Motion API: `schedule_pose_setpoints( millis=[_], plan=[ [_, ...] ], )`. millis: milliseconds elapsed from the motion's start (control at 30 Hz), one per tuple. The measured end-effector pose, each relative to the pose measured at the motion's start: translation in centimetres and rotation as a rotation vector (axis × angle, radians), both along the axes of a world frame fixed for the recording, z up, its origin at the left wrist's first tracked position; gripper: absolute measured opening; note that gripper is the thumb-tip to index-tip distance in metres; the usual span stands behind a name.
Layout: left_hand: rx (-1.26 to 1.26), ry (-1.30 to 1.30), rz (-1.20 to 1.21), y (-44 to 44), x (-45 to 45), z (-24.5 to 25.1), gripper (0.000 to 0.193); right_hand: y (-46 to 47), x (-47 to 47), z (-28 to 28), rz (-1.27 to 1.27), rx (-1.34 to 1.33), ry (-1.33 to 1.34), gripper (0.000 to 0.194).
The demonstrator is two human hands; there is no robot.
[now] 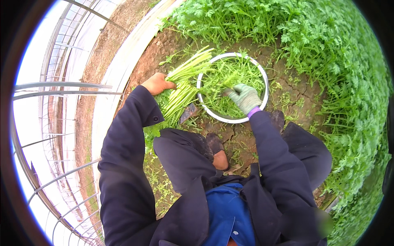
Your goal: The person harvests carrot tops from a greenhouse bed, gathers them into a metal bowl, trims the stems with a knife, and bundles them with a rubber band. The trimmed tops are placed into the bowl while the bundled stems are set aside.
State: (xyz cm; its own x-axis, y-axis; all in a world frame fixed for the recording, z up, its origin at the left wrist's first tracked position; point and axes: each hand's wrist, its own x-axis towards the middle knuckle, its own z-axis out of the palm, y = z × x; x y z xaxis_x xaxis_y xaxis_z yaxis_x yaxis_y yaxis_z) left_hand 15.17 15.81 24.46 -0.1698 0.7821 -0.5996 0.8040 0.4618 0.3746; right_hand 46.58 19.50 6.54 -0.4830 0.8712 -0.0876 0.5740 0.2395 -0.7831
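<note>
My bare left hand [157, 83] is closed around a bundle of cut leafy green stalks [192, 66], their pale ends pointing up and to the right. Under it and nearer to me lies a second heap of the same stalks [178, 100]. A round basin with a white rim [267, 83] stands right of the bundle, filled with loose green trimmings [227, 103]. Over its right part is my right hand [244, 97], in a pale greenish work glove, its fingers curled at some leafy bits; what exactly it holds is blurred.
Dense leafy greens [338, 70] grow behind and to the right. Cracked soil [297, 89] with scattered leaves surrounds the basin. A small dark flat object [188, 113] lies between heap and basin. White sheeting [123, 58] and curved metal greenhouse poles [67, 85] run along the left.
</note>
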Motion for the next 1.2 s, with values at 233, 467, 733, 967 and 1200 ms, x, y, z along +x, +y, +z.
schedule_pose_setpoints(
  millis=[233,467,733,967,1200],
  plan=[
    [-0.099,-0.247,0.179,0.2,-0.5,-0.1,0.035,-1.2,-4.9,2.3,0.402,0.253,-0.231,0.040],
    [-0.188,0.144,-0.274,-2.4,0.4,-2.2,0.038,3.7,-2.4,3.0,-0.056,0.448,0.043,0.024],
    [-0.141,-0.160,0.068,-5.0,-3.8,-0.1,0.037,6.9,2.1,4.4,-0.482,0.134,0.296,0.044],
    [0.090,-0.420,0.221,-4.9,-4.8,1.1,0.031,3.0,1.3,-0.9,-0.310,-0.357,-0.539,0.056],
    [0.087,-0.551,0.272,-4.5,-3.5,2.0,0.029,-1.6,0.9,-7.2,-0.441,-0.444,-0.166,0.057]
  ],
)
